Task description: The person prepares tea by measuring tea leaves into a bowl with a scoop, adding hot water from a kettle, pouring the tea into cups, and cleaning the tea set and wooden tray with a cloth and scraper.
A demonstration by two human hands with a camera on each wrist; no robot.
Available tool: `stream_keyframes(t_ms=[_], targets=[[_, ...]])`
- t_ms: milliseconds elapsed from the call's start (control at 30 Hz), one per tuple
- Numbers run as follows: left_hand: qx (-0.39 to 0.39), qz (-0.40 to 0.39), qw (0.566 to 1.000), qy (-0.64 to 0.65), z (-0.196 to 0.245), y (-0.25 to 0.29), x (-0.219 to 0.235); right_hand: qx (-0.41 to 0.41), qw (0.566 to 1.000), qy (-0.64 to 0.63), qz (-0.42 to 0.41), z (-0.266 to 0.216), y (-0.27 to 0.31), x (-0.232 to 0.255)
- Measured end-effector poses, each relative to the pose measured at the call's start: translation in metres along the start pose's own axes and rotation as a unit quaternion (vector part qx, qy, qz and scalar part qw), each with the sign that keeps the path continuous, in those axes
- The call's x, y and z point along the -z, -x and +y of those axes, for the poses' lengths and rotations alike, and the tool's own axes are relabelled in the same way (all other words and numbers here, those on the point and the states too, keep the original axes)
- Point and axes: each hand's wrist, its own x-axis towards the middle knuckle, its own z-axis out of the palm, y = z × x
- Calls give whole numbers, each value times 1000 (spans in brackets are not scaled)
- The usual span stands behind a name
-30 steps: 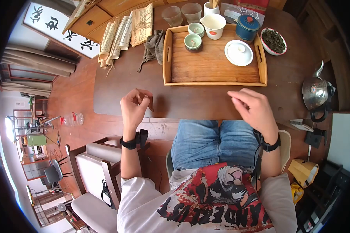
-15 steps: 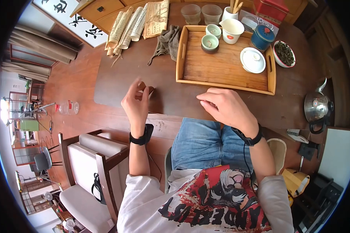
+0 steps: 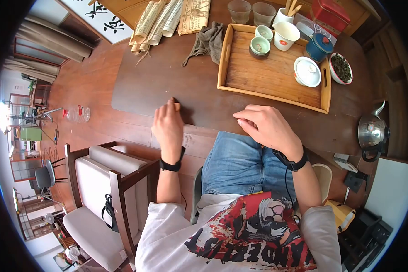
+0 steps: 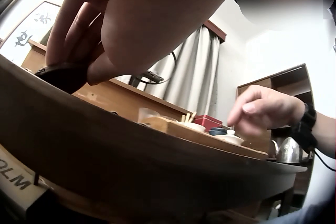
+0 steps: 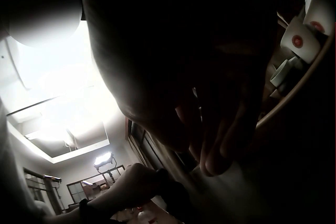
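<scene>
In the head view my left hand [image 3: 168,124] is over the table's front-left part, its back toward the camera. Between its fingers and thumb it holds a small, thin dark coaster [image 4: 65,77], seen close over the table edge in the left wrist view. The hand mostly hides this piece in the head view. My right hand [image 3: 269,124] hovers by the table's front edge, fingers loosely bent and holding nothing. Behind it is a wooden tray [image 3: 258,75] with green cups [image 3: 260,45], the front one on a dark coaster, a white pitcher [image 3: 286,36] and a white lidded bowl [image 3: 307,71].
A grey cloth [image 3: 206,43] lies left of the tray, with paper scrolls [image 3: 156,22] behind. At the right are a blue tin [image 3: 319,46], a bowl of tea leaves [image 3: 341,68] and a steel kettle [image 3: 372,129]. Two glasses [image 3: 239,11] stand at the back.
The head view has swung, shifting the table's contents rightward. My left hand has turned its back up, lowering the coaster toward the table. My right hand came left toward the middle, then stayed nearly still.
</scene>
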Motion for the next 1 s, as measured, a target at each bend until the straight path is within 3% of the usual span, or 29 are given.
stream_keyframes(t_ms=[233,400,500,633,733,833,900,1000], targets=[[-55,-1,998,-18,64,32,8,13,1000,-5,15,5,7,-11],[-93,-9,994,49,99,41,15,-37,992,-119,-21,-7,0,-18],[-50,-22,992,111,100,38,19,-42,976,-212,-40,-10,-8,-25],[-29,-26,980,197,84,38,16,-19,980,-200,-13,-11,-26,-46],[-18,-13,965,261,65,33,19,-68,972,-226,5,-12,-41,-59],[2,6,979,204,39,25,18,-47,949,-312,26,-12,-70,-90],[-10,57,986,154,13,13,14,15,959,-276,59,-18,-101,-115],[37,86,990,110,-25,-3,8,68,963,-252,72,-34,-153,-152]])
